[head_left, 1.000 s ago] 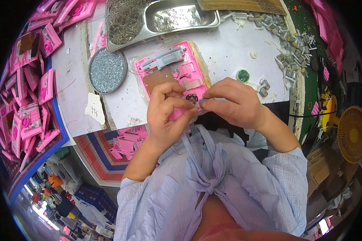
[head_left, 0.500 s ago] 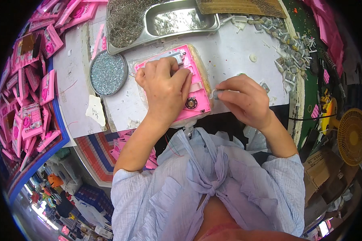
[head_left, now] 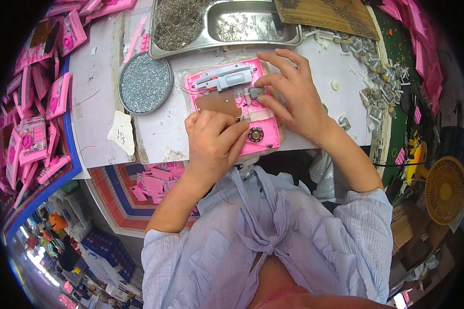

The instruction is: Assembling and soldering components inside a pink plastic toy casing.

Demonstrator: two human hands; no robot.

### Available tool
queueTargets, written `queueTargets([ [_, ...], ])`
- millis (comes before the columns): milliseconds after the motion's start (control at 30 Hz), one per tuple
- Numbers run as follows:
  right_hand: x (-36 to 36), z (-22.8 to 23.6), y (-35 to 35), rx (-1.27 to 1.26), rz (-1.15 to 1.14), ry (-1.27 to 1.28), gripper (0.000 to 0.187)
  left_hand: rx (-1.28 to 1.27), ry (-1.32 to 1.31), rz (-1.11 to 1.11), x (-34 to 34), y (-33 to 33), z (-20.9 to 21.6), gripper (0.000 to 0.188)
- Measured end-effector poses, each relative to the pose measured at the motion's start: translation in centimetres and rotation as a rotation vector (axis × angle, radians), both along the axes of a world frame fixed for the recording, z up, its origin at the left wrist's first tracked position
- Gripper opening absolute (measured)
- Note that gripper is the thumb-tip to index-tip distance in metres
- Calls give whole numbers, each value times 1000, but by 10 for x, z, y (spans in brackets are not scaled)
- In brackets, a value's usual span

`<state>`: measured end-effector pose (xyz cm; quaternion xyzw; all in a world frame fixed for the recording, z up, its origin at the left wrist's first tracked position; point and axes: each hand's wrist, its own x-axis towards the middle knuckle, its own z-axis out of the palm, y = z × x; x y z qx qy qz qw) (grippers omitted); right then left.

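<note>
A pink plastic toy housing (head_left: 267, 146) lies open on a plastic-wrapped pad in front of me. Inside it are a brown circuit board (head_left: 219, 104), a grey plastic mechanism (head_left: 234, 78) with thin wires, and a round black speaker (head_left: 255, 134). With thumb and index finger, my right hand (head_left: 299, 100) grips a small grey motor (head_left: 255, 92) set down in the housing, right of the board. The fingertips of my left hand (head_left: 215, 139) are pinched together at the board's lower edge, near the speaker; what they hold, if anything, is hidden.
A round dish of small screws (head_left: 145, 85) stands left of the housing. Behind is a metal tray (head_left: 227, 44) with small springs. Loose grey motors (head_left: 379, 87) are heaped at the right. Pink housings (head_left: 33, 136) fill a blue-edged bin at left. A yellow fan (head_left: 446, 190) stands far right.
My right hand has brought the grey motor from beside the housing's right edge into it. My left hand has slid down off the grey mechanism to the board's lower edge, uncovering the board.
</note>
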<state>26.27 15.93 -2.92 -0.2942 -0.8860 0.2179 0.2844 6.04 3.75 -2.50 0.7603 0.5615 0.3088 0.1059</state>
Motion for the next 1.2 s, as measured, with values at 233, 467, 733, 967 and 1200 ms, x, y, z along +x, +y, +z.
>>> queueTargets([
  [233,1,2,0,-41,-22,-99,22,167,-373,430,-30,19,-4,33],
  [467,-3,17,7,-2,4,-167,18,173,-173,339,-39,28,-20,14],
  [733,-45,30,10,92,166,-9,29,303,-67,306,-33,11,-22,18],
  [967,-87,19,9,254,208,-92,17,233,-221,405,-39,7,-29,17],
  [1200,-86,18,6,225,249,-69,13,240,-203,341,-43,1,-20,25],
])
